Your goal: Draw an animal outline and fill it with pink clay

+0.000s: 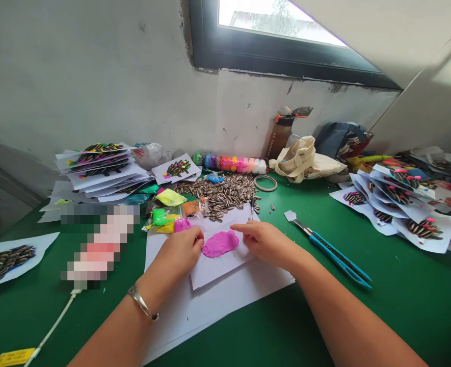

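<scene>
Workpiece: flattened magenta modelling clay [219, 245], a rough oval on a small white paper sheet [207, 276], between the two hands; short pencil strokes show below its lower edge.
Backing: the small sheet overlies larger white sheets [174, 329] on the green surface [286, 331].
Left hand [182, 251]: fingers bunched and curled at the left edge of the clay, apparently touching it; whether they pinch anything cannot be told.
Right hand [266, 243]: index finger extended to the clay's upper right edge, remaining fingers folded under; the palm side is hidden, so a grip cannot be confirmed.
Step in hand: judged to be spreading and shaping the clay layer on the sheet.
Next move: judged to call for light fingertip pressure along the rim, with the sheet held steady, to keep the layer even.
Seed supply: loose striped sunflower seeds [229, 196] in a heap beyond the sheet.
Clay supply: bright green packet [159, 217] and orange packet [191, 208], left of the heap.
Tool: blue-handled tool [340, 259], lying right of the right hand, not held.
Reference pieces: seed-covered cards [106, 176] stacked at the left rear.
</scene>
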Demonstrator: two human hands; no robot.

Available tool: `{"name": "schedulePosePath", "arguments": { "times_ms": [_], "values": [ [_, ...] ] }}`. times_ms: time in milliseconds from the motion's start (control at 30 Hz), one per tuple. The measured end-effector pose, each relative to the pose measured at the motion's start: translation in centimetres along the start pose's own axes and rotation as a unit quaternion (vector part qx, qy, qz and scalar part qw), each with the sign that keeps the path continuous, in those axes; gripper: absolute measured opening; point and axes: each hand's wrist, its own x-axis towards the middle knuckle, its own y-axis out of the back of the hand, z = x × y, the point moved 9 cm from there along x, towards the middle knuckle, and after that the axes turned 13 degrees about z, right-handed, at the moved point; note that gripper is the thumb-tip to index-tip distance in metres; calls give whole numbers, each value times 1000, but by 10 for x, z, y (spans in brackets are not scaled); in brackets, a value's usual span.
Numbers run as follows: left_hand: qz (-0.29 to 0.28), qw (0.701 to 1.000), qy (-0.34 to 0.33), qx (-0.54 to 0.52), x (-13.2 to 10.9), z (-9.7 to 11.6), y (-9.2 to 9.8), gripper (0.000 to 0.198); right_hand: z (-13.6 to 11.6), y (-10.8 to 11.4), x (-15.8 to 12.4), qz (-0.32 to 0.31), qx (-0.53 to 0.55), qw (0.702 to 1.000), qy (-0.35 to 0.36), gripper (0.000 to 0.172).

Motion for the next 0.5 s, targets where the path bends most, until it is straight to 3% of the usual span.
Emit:
{"name": "schedulePosePath", "arguments": {
  "times_ms": [333, 500],
  "values": [
    [-2, 1000, 1, 1, 0, 2, 1, 18, -4, -5, -3, -16, -82, 996, 28, 43],
    [-2, 1000, 4, 0, -1, 2, 2, 18, 2, 0, -2, -15, 9, 1000, 10, 42]
  ]
}}
